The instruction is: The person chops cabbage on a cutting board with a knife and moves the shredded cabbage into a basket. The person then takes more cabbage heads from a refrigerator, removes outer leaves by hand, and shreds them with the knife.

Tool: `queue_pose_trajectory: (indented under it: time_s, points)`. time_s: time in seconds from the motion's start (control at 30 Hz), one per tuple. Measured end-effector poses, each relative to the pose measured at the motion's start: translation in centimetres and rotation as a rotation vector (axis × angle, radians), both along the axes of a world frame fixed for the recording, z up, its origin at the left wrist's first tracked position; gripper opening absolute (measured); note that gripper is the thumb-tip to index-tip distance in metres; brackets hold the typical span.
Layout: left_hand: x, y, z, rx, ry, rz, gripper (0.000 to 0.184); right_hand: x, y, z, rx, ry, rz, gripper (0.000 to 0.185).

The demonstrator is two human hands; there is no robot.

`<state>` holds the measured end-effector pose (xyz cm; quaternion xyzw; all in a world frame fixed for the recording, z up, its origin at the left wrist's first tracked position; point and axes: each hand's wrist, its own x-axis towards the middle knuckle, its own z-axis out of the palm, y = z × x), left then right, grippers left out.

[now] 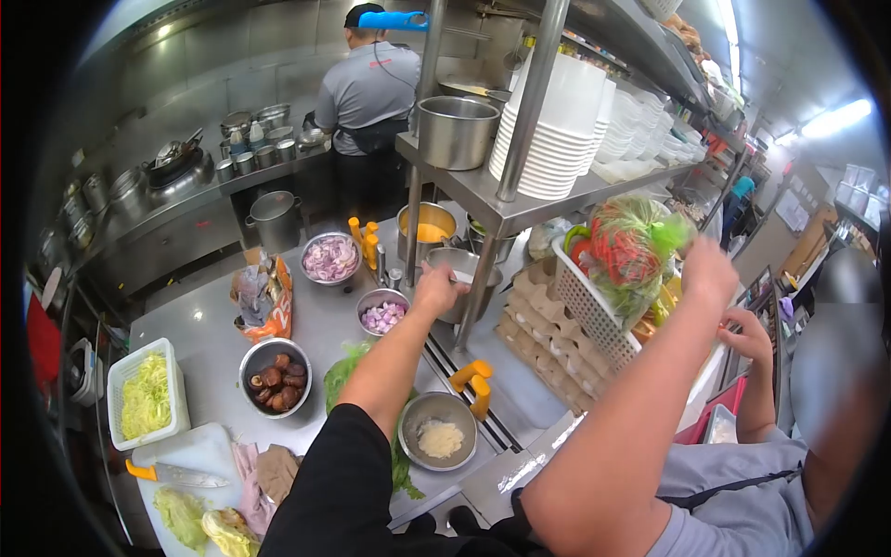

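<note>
My left hand (440, 290) reaches out in a black sleeve to the metal pots beside the shelf post. Its fingers are curled together at the rim of a steel pot (483, 269), and what they hold is too small to make out. Just below it is a bowl of diced purple onion (382, 316). Under my forearm lie green leaves (345, 376), with a bowl of minced garlic (440, 438) to their right. A pot of orange liquid (429, 228) stands beyond my hand. My right hand is out of view.
At right, a co-worker's hand holds a bag of red and green vegetables (631, 246) over a white basket (594, 311). Another person (369, 88) stands at the back counter. A knife (186, 476) lies on the cutting board (200, 446) at left. Egg trays (548, 343) are stacked under the shelf.
</note>
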<state>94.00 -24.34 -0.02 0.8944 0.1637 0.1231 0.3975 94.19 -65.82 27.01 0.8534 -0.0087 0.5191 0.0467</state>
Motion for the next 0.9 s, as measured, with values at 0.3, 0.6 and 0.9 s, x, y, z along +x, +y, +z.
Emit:
queue_pose_trajectory:
  time_s: [0.3, 0.6, 0.9]
  points:
    - [2.4, -1.0, -5.2, -0.019, -0.134, 0.146, 0.037, -10.7, -19.3, -7.1, 0.127, 0.158, -0.106, 0.028]
    - [-1.1, 2.3, -0.6, -0.417, 0.053, -0.153, 0.055, -32.7, -18.6, -33.5, 0.338, 1.259, 0.13, 0.034]
    - [-28.1, 12.2, 15.1, 0.423, 0.18, -0.419, 0.049, -49.2, -8.5, -46.9, 0.313, 1.939, 0.447, 0.038]
